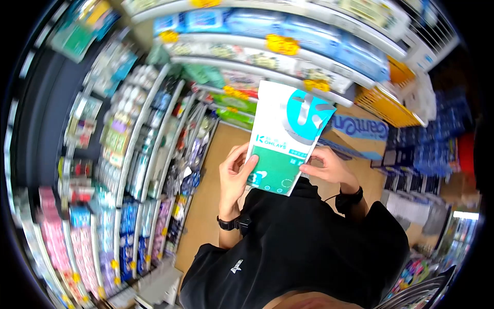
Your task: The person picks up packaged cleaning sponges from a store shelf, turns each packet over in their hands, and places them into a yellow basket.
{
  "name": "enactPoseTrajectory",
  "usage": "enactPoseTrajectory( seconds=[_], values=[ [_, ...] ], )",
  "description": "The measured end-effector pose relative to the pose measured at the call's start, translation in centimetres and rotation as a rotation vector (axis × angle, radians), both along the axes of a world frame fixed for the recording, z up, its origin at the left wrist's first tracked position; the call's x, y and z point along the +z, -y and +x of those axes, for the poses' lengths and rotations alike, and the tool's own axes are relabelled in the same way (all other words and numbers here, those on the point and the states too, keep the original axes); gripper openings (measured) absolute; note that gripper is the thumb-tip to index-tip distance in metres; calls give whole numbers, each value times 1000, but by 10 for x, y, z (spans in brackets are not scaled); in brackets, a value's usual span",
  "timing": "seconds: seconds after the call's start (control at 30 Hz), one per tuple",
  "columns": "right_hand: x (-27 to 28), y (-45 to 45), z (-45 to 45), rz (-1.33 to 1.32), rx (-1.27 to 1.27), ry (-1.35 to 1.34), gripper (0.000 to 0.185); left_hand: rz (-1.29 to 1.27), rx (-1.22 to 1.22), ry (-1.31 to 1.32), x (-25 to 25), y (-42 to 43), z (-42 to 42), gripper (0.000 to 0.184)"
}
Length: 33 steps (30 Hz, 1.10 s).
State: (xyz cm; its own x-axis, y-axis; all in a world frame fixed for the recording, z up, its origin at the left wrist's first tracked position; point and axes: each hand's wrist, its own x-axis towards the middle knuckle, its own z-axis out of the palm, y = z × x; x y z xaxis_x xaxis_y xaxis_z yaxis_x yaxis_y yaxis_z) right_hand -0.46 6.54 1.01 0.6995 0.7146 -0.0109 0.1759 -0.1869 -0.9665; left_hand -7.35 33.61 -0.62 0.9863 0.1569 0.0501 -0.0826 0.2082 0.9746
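A flat white and green packet point(278, 144) with a turquoise circle and "KOHLAYS" lettering is held up before my chest. My left hand point(236, 172) grips its left edge, thumb on the front face. On the opposite edge, my right hand point(328, 166) pinches the packet near its lower right side. Fingers of both hands are partly hidden behind it. What the packet contains cannot be seen.
Shelves of blue soft packs point(257, 23) run across the top. Tall racks of small goods point(146, 123) stand on the left. At the right are a yellow basket point(391, 105), a blue-lettered cardboard box point(355, 129) and dark blue packs point(427, 136). Brown floor point(206, 190) shows between.
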Motion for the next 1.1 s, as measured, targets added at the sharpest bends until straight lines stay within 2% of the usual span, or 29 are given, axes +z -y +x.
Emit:
enactPoseTrajectory(
  seconds=[0.1, 0.27, 0.4, 0.47, 0.6, 0.67, 0.73, 0.8, 0.97, 1.03, 1.1],
  values=[
    [-10, 47, -6, 127, -207, -37, 35, 64, -133, 31, 4, 42, 27, 37],
    [-8, 132, -21, 133, -348, -83, 28, 72, -357, -33, 6, 125, 67, 39],
    [-22, 202, -34, 234, -501, -58, 28, 136, -505, 37, 14, 195, 87, 48],
    [-34, 236, -34, 323, -689, -188, 28, 137, -604, 37, 14, 223, 98, 53],
    [-35, 297, -20, 430, -777, -167, 28, 127, -635, 75, 1, 276, 115, 49],
    [-32, 317, -5, 439, -835, -167, 27, -4, -537, 9, -5, 298, 119, 47],
    [-19, 327, 18, 555, -939, -188, 26, 49, -471, -56, -6, 313, 121, 47],
    [-11, 337, 47, 595, -942, -224, 30, 0, -444, -63, -8, 323, 123, 48],
    [-8, 353, 143, 782, -915, -415, 42, 59, -487, -63, -3, 338, 125, 47],
    [-18, 363, 184, 766, -902, -415, 43, 124, -530, -42, 1, 345, 125, 48],
    [-30, 369, 215, 748, -891, -416, 44, 84, -531, -46, 1, 347, 124, 51]
  ],
)
